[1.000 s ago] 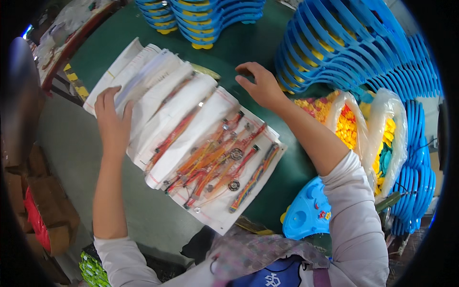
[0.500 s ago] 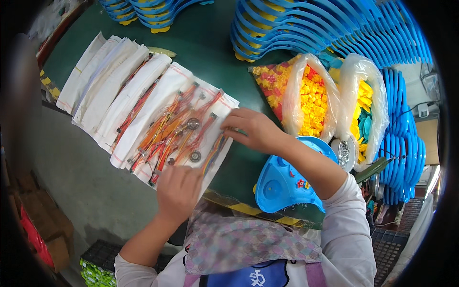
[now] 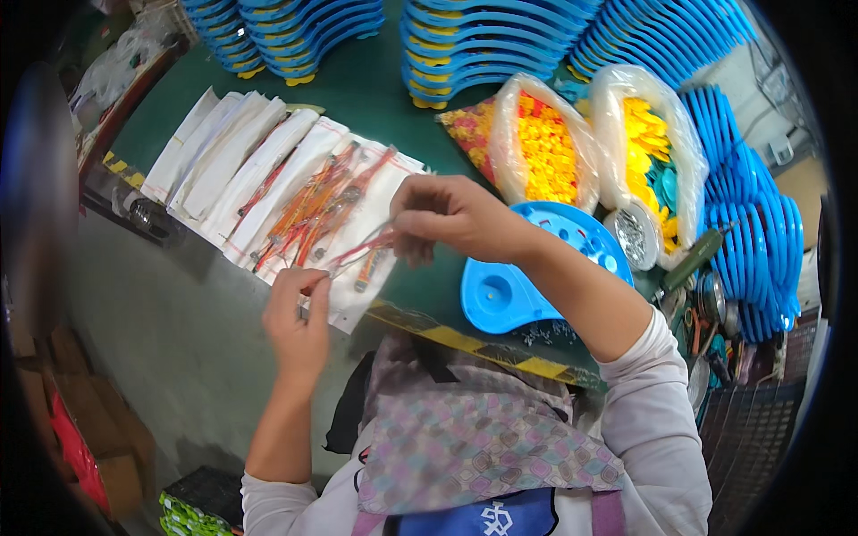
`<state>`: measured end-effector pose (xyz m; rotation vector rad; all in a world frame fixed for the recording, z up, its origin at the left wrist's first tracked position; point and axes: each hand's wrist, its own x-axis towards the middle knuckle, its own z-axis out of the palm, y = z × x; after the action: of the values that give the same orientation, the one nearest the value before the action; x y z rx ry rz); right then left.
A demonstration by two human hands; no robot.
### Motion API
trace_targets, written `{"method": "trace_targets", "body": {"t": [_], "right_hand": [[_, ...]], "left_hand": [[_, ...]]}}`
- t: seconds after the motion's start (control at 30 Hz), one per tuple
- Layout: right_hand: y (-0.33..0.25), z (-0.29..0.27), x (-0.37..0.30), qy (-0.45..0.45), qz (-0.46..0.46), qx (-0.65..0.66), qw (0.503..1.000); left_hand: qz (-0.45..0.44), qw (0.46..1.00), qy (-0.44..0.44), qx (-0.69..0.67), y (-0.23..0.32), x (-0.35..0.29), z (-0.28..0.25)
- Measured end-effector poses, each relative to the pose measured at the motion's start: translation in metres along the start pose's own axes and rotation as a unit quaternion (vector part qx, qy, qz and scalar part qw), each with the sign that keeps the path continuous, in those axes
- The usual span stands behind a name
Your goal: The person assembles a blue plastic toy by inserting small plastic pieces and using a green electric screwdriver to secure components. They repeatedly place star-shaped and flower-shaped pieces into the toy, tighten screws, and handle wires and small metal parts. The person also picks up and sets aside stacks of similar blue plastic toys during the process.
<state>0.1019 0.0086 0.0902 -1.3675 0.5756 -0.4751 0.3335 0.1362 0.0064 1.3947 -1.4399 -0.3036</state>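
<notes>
Bare left hand point(image 3: 299, 314): fingertips pinching slim red-and-grey wire bundle point(image 3: 363, 247).
Bare right hand point(image 3: 438, 216): fingers curled at its other end.
Wire bundle: above flat white sheet point(image 3: 343, 313).
Wire strain: hard tugging could loosen its ends.

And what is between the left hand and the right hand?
In the head view, thin electrical wires, some red, run from left hand to right hand.

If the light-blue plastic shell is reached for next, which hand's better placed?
Probably the right hand: it is nearer the light-blue plastic shell, its forearm passing over it. The left hand sits farther left. Both seem to hold thin red-and-grey wires, so neither grip looks free.
</notes>
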Motion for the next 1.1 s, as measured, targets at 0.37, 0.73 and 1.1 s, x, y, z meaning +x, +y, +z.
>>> {"method": "trace_targets", "body": {"t": [0.37, 0.73, 1.1], "right_hand": [[0.068, 0.004, -0.147, 0.424, -0.149, -0.356, 0.819], [0.136, 0.016, -0.186, 0.383, -0.186, -0.514, 0.745], [0.149, 0.024, -0.194, 0.399, -0.236, -0.547, 0.697]], "left_hand": [[0.032, 0.992, -0.114, -0.043, 0.056, -0.028, 0.045], [0.121, 0.971, -0.147, 0.142, 0.047, -0.040, 0.071], [0.236, 0.949, -0.081, 0.193, 0.064, -0.031, 0.092]]}}
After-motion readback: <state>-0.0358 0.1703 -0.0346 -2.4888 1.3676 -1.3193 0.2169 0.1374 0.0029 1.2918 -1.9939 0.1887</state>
